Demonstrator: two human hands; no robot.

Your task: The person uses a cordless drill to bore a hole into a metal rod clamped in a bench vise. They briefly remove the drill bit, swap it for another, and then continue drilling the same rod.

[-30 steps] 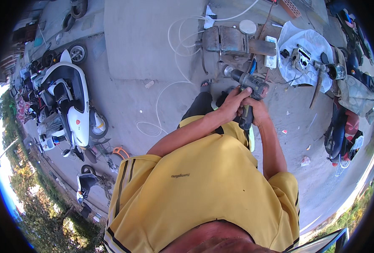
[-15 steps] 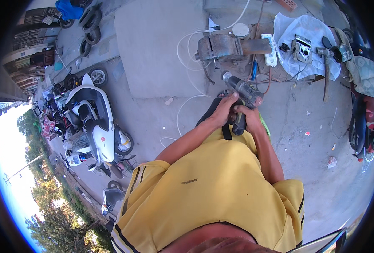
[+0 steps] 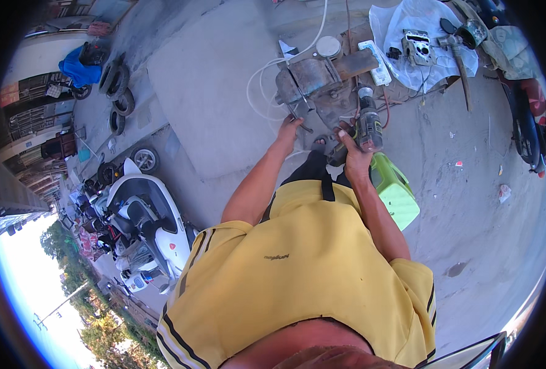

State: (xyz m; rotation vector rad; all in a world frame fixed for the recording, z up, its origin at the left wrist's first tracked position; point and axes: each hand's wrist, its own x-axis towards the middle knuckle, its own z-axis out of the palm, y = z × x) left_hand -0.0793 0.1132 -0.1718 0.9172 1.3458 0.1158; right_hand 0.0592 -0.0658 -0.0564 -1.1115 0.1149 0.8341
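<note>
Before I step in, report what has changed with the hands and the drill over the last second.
The left hand let go of the cordless drill and moved leftward to the bar by the bench vise; its grip there is unclear. The right hand alone holds the drill, its chuck swung rightward. The engine cylinder head stayed on the white plastic sheet.

Left hand (image 3: 290, 126) off the drill (image 3: 369, 127); now apparently at the vise handle (image 3: 308, 129); drill in right hand (image 3: 356, 154) alone

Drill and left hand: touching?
Apart. The head view shows a plain gap between the left hand, up by the vise, and the drill in the right hand; a foot shows in that gap.
</note>
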